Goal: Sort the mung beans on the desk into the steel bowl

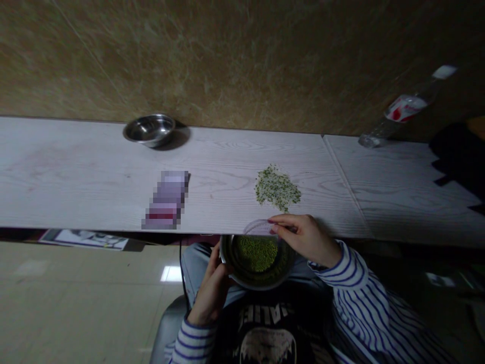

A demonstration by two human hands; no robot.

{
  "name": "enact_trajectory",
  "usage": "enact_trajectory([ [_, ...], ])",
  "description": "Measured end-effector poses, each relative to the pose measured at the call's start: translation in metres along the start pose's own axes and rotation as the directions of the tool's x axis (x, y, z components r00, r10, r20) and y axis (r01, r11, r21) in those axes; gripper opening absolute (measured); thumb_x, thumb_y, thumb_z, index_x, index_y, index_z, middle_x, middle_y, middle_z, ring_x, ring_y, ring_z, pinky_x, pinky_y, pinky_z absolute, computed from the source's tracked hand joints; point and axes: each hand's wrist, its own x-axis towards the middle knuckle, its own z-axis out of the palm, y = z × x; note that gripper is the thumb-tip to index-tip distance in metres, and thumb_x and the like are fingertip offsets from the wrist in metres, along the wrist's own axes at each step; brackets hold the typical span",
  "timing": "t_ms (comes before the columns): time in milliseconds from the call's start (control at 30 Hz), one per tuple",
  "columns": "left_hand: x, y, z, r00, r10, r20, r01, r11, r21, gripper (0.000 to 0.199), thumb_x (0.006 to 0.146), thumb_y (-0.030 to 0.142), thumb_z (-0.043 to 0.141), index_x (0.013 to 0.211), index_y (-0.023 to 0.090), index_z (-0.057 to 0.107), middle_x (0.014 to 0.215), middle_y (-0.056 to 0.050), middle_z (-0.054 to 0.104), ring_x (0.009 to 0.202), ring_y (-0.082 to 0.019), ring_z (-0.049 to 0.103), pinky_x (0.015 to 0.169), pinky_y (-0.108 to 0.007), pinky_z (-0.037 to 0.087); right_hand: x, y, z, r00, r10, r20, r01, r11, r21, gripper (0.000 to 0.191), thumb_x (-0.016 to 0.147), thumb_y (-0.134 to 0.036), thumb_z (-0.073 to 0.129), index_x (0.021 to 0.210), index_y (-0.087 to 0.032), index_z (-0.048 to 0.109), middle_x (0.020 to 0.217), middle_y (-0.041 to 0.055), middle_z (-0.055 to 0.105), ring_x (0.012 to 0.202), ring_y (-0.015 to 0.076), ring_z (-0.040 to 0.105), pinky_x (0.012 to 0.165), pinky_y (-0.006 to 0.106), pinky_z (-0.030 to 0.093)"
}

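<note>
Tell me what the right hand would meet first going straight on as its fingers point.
Beyond the clear disc it holds, the right hand would probably meet the blurred flat object on the tabletop first, though depth is unclear and it may pass above.

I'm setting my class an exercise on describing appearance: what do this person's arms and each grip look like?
The left sleeve and the right sleeve match: whitish fabric with narrow dark blue stripes. The right one looks loose and rumpled into folds. The left grip and right grip are human hands, ungloved, with no markings that I can make out.
</note>
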Motion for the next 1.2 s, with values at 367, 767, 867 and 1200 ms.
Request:
enact_trajectory([
  [367,-0.010,-0.016,-0.013,0.996,-0.041,-0.085,0.043,0.999,0.019,0.074,0.064,0.022,0.070,0.135,0.028,0.050,0.098,-0.003,0.069,0.076,-0.020,0.061,0.065,-0.031,0.050,-0.024,0.006,-0.035,0.969,0.093,-0.230,-0.062,0.988,0.140,0.031,0.081,-0.034,0.065,0.102,-0.013,0.074,0.087,0.0113,0.077,0.075,0.0227,0.074,0.069,0.034,0.062],
  [767,-0.012,-0.034,0.002,0.998,-0.055,0.045,0.051,0.995,0.081,0.071,0.069,0.019,0.063,0.137,0.029,0.044,0.088,0.000,0.064,0.068,-0.015,0.054,0.059,-0.026,0.047,-0.073,0.023,-0.060,0.897,0.146,-0.417,-0.101,0.987,0.128,0.028,0.077,-0.034,0.068,0.097,-0.016,0.074,0.084,0.0088,0.077,0.065,0.0199,0.072,0.062,0.031,0.060],
  [867,-0.011,-0.035,0.005,0.997,-0.045,0.058,0.041,0.996,0.076,0.070,0.066,0.016,0.061,0.133,0.029,0.048,0.091,-0.001,0.063,0.071,-0.015,0.055,0.061,-0.026,0.047,-0.085,0.029,-0.061,0.883,0.142,-0.448,-0.097,0.988,0.122,0.027,0.077,-0.035,0.069,0.097,-0.017,0.074,0.083,0.0081,0.077,0.066,0.0204,0.072,0.062,0.031,0.060],
  [1200,-0.015,-0.048,0.003,0.997,0.016,0.074,-0.023,0.996,0.085,0.062,0.070,0.018,0.061,0.130,0.029,0.051,0.108,-0.004,0.062,0.085,-0.017,0.056,0.062,-0.025,0.045,-0.106,0.042,-0.060,0.837,0.183,-0.515,-0.083,0.974,0.212,0.033,0.077,-0.041,0.069,0.100,-0.017,0.071,0.081,0.0084,0.077,0.066,0.0209,0.072,0.066,0.033,0.060],
])
